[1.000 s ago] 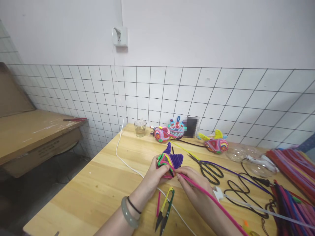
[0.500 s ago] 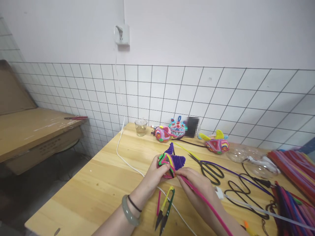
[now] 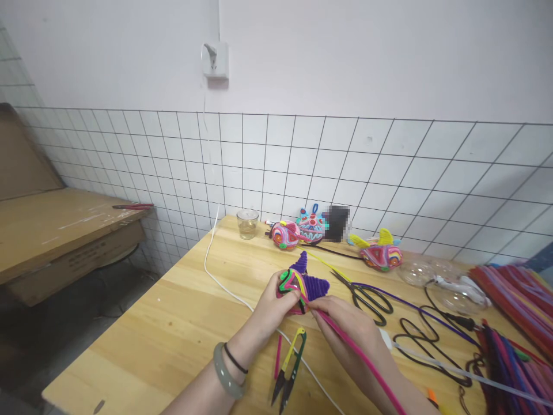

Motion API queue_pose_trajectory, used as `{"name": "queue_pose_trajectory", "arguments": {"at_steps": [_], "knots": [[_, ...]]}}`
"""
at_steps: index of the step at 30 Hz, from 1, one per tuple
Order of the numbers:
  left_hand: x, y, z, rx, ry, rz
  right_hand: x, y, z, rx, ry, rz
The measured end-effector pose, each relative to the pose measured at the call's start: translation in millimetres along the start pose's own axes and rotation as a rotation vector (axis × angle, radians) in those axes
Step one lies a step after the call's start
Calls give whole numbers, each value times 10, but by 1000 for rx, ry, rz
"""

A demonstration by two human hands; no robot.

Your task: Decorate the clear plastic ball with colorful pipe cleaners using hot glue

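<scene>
While the left hand clamps a pipe-cleaner fish above the table, short of its far edge, the right hand pinches a pink strand against the fish; uneven tension could pull the strand loose.

Grey-green bangle and thin black band, left wrist.
</scene>
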State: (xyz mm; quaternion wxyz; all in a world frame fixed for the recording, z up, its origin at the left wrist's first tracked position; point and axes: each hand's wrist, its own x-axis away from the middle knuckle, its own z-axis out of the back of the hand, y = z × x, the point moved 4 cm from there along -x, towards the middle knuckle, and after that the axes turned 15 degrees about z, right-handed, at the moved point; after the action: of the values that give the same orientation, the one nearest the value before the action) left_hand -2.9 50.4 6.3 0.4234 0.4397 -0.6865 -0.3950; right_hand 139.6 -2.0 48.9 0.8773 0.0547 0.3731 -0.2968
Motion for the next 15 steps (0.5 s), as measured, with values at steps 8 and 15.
{"name": "queue_pose_trajectory", "arguments": {"at_steps": [8,15], "knots": [[-10,-2,-1,-89,-5,-41,23,-20,49,-11,4,-31],[23,17,-39,-157,-52,-101,-28,-124,175,34,-68,80]]}}
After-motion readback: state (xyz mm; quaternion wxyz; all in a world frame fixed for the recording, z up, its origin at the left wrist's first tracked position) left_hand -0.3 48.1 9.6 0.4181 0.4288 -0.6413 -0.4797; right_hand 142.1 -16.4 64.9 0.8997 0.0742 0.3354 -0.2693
